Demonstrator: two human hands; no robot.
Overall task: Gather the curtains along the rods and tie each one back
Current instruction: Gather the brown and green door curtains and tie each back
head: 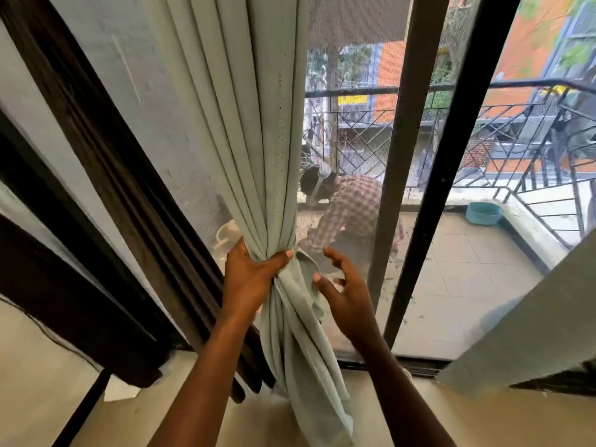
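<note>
L hand (pixel 254 279) fingers wrapped rnd bunched curtain (pixel 258 124); R hand (pixel 346 295) fingers spread, empty, just beside.

Two floor surfaces were shown, divided by the dark door track (pixel 403 364). The indoor floor (pixel 516 421), smooth and beige, was seen in the foreground; a white scrap (pixel 121 391) was laid on it at lower left, and the tail of the pale green curtain (pixel 322 398) was hung down towards it, contact not being discernible. Beyond the track, the balcony floor (pixel 467 285) was laid in pale square tiles. A teal bowl (pixel 484 213) was set on it beside the low kerb (pixel 529 233), and a crouched person (pixel 348 214) was supported by it.
</note>
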